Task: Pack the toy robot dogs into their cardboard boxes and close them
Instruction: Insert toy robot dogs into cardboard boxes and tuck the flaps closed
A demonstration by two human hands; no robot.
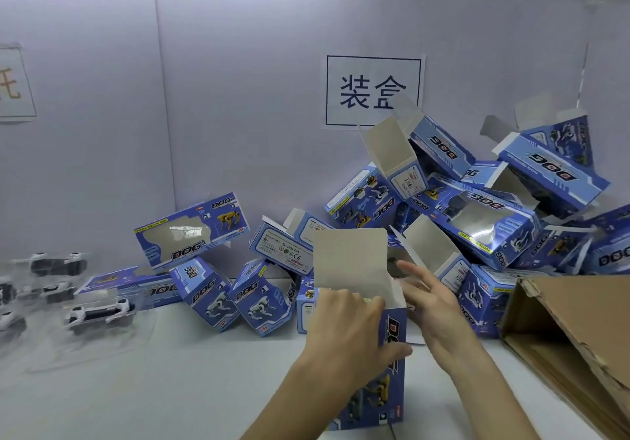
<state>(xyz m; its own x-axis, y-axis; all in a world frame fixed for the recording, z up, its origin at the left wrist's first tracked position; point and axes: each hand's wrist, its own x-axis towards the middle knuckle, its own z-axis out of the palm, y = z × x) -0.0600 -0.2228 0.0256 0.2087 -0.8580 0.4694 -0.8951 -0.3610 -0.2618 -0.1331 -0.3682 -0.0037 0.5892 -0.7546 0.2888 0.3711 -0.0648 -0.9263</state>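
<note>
Grip of the left hand is clamped round an upright blue box marked "DOG", top flap raised.
Bare surface is left open at left; the right hand is spread beside the box's mouth, boxes piled behind under a "装盒" sign.

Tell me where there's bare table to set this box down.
Bare table lies between the toy dogs on the left and the held box. Behind, the box pile is crowded; the brown carton fills the right.
</note>
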